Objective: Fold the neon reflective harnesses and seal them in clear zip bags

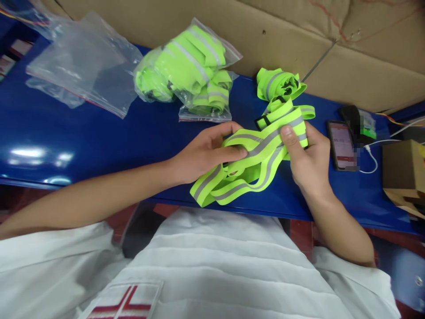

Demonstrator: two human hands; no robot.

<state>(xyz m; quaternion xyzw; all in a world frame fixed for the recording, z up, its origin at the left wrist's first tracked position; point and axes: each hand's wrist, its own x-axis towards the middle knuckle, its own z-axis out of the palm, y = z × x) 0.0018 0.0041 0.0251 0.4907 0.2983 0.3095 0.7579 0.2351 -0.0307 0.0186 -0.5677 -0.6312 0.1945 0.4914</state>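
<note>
Your blue table [109, 146] runs across from 9 o'clock to 4 o'clock, taking the strap between your hands as the centre of the dial. Along its far edge, around 12 o'clock, brown cardboard [245, 35] stands like a low wall, perhaps acting as a backstop.

At 10 o'clock you have flat clear zip bags [86, 66], overlapping one another. At 11 o'clock sit bagged lime-yellow reflective straps [189, 57], heaped together away from your hands, which seems to leave the near side free for handling.

The lime-yellow reflective strap [264, 142] with the grey stripe is at the dial's centre, near the table's front edge. Your left hand [215, 150] grasps it from the 9 o'clock side, thumb on top; loops droop below it toward 7 o'clock. Your right hand [312, 155] pinches stacked layers at the 3 o'clock side, thumb pressing from above and fingers behind, probably so the layers lie together and don't spring apart.

At 3 o'clock, beyond your right hand, a small cardboard box [401, 164] stands at the table's right end. Just past 12 o'clock lies a rolled reflective strap [277, 84]; whether it touches the held one, you cannot tell. Nearer at 3 o'clock lies a lit smartphone [341, 144], with a white cable [373, 155] beside it. Smallest is the black buckle [258, 124], near 12 o'clock on the strap.
</note>
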